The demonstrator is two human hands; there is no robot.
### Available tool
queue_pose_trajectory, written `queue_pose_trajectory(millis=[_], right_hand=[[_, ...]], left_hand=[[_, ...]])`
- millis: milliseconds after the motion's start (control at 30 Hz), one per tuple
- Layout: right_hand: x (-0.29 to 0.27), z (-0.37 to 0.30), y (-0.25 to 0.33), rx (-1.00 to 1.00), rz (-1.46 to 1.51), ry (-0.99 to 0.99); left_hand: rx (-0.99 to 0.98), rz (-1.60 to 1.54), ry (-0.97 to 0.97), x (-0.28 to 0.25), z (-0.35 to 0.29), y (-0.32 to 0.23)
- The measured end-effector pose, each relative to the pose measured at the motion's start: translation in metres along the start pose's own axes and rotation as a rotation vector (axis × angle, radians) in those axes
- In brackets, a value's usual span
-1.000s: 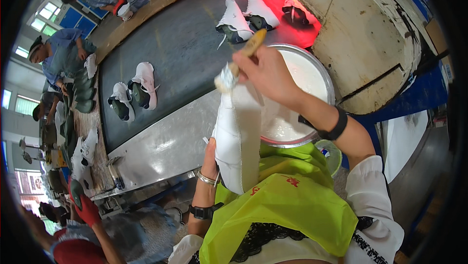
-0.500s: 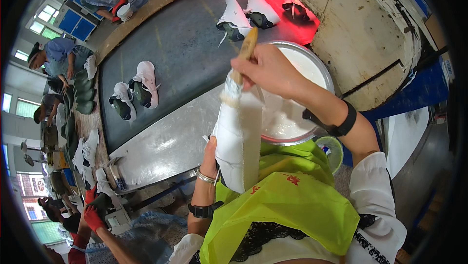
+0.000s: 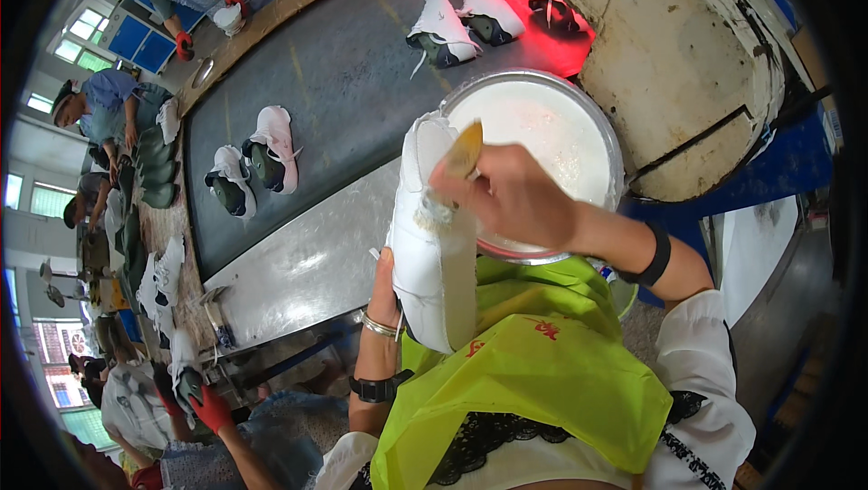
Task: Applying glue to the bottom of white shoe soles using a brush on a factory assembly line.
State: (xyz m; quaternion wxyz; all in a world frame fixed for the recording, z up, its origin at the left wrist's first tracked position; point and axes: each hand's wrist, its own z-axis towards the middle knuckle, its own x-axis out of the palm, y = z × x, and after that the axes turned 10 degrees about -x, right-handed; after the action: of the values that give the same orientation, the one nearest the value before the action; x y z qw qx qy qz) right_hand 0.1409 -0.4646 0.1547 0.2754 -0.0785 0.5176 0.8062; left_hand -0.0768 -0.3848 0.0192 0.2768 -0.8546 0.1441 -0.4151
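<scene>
My left hand [image 3: 385,284] grips a white shoe upper [image 3: 438,296] from its left side, most of the fingers hidden behind it. The upper is held upright above my lap, its long pale underside partly facing me. In my right hand [image 3: 524,196] is a brush with a yellowish wooden handle [image 3: 466,148]. Its bristles, wet with white, touch the upper around the middle of its length. Just beyond and to the right of my right hand stands a round metal basin [image 3: 608,133] of white liquid.
A dark conveyor belt [image 3: 334,65] carries white-and-dark shoe uppers, a pair [image 3: 271,151] at left and several at the far end under red light. A metal ledge [image 3: 298,287] edges it. Co-workers, one in red gloves [image 3: 212,409], line the left. My yellow-green apron [image 3: 542,372] covers my lap.
My right hand has brought the brush down from the upper's top end to its middle. The shoe uppers on the belt have shifted slightly. A red-gloved co-worker at lower left has moved.
</scene>
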Motion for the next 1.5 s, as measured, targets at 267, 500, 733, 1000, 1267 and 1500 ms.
queue_pose_trajectory(millis=[267,500,733,1000,1267,1500], right_hand=[[-0.008,0.031,-0.062,0.159,0.074,-0.257],[0.013,-0.03,-0.043,0.501,0.392,-0.343],[0.024,0.033,-0.057,0.191,0.326,-0.369],[0.015,-0.023,-0.041,0.287,0.041,-0.017],[0.016,0.027,-0.022,0.425,0.464,0.195],[0.02,0.06,-0.049,0.08,0.1,-0.085]], left_hand=[[0.094,0.098,-0.134,-0.01,-0.008,0.001],[0.132,-0.115,-0.202,-0.008,-0.017,-0.004],[0.13,-0.581,0.226,-0.032,-0.02,0.003],[0.095,-0.379,-0.065,-0.042,-0.031,0.019],[0.142,-0.048,-0.167,-0.018,-0.032,0.0],[0.051,-0.188,0.148,-0.041,-0.021,0.003]])
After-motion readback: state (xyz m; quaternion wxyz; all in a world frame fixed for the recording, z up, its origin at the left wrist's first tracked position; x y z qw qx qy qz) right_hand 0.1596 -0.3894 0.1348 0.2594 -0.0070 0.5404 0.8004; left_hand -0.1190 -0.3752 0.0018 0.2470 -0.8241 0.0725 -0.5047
